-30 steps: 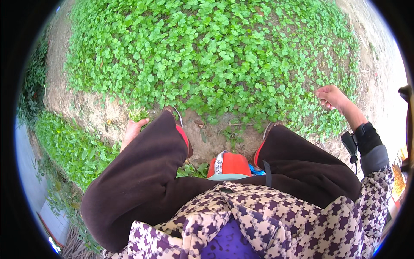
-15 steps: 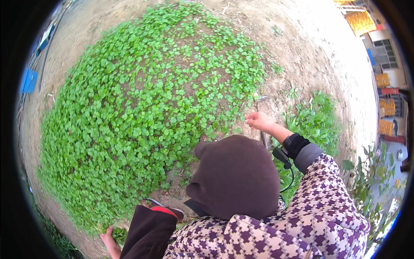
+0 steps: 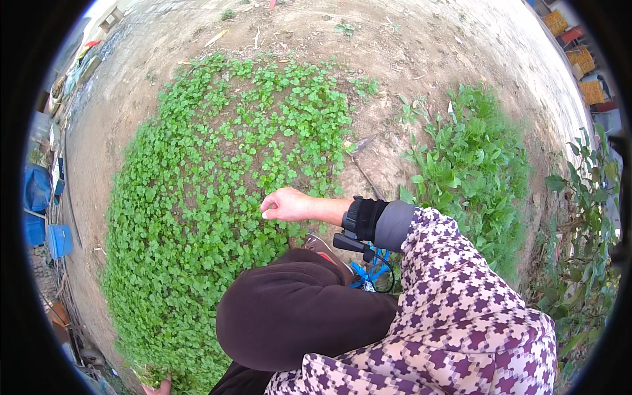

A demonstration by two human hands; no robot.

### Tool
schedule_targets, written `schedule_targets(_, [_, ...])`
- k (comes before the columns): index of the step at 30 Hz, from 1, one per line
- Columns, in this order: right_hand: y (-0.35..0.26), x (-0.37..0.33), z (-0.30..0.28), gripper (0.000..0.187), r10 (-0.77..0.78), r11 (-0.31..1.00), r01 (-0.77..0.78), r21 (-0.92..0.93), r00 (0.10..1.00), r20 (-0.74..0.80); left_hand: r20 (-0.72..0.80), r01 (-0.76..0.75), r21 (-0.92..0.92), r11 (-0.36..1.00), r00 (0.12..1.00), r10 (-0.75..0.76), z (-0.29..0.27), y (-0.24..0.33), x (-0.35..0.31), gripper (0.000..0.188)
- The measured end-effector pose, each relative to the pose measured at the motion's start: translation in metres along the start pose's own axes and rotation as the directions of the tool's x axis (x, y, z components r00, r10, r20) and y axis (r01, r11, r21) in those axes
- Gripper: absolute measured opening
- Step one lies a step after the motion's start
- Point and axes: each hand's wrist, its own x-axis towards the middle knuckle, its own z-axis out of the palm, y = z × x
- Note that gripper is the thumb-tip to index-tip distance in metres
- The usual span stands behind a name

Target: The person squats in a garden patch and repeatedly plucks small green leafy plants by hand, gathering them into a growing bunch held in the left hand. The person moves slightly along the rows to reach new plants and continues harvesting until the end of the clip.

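Observation:
A dense bed of low, round-leaved green seedlings (image 3: pixel 197 197) spreads in front of me. My right hand (image 3: pixel 288 204) is over its right-hand part, thumb and fingers pressed together close to the leaves. Whatever may be between those fingertips is too small to make out. Only part of my left hand (image 3: pixel 159 387) shows, low at the left beside the bed. Its fingers are closed around a bunch of pale-stemmed greens (image 3: pixel 151 375), partly cut off by the picture's edge. Right of the bed, a thin-handled tool with a grey blade (image 3: pixel 362 143) lies on the soil.
My brown shoe (image 3: pixel 321 249) stands at the bed's near edge, by a blue object (image 3: pixel 372 270) I cannot identify. Taller leafy plants (image 3: pixel 474 151) grow to the right. Bare soil (image 3: pixel 303 33) lies beyond. A blue bin (image 3: pixel 60 241) is at far left; a shrub (image 3: pixel 579 257) at far right.
My right hand has moved left, from beside the bed's right edge to above the seedlings. My left hand sits lower in the picture. The view has shifted, showing more of the right-hand plants.

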Motion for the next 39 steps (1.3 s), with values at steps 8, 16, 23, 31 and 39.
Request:
schedule_targets(8, [0.007,0.007,-0.025,0.036,0.118,0.985,-0.114,0.133,0.993,-0.023,-0.171,-0.083,-0.331,0.940,0.985,0.026,-0.006,0.075,-0.046,0.049])
schedule_targets(16, [-0.118,0.048,-0.012,0.062,-0.373,0.898,0.336,0.285,0.924,0.085,-0.038,0.027,-0.826,0.563,0.994,-0.105,0.064,0.150,-0.012,0.033])
schedule_targets(23, [-0.215,0.057,0.050,0.111,-0.599,0.800,0.562,0.208,0.729,0.332,0.223,0.194,-0.870,0.453,0.975,0.011,0.167,0.178,0.050,0.042])
schedule_targets(31, [-0.195,0.083,0.088,0.060,-0.736,0.674,0.576,0.463,0.577,0.354,0.331,0.306,-0.930,0.203,0.938,0.107,0.190,0.193,0.047,0.050])
schedule_targets(39, [-0.136,0.054,0.027,0.041,-0.436,0.889,0.398,0.226,0.887,0.154,0.535,0.367,-0.810,0.459,0.783,0.319,0.195,0.192,0.053,0.064])
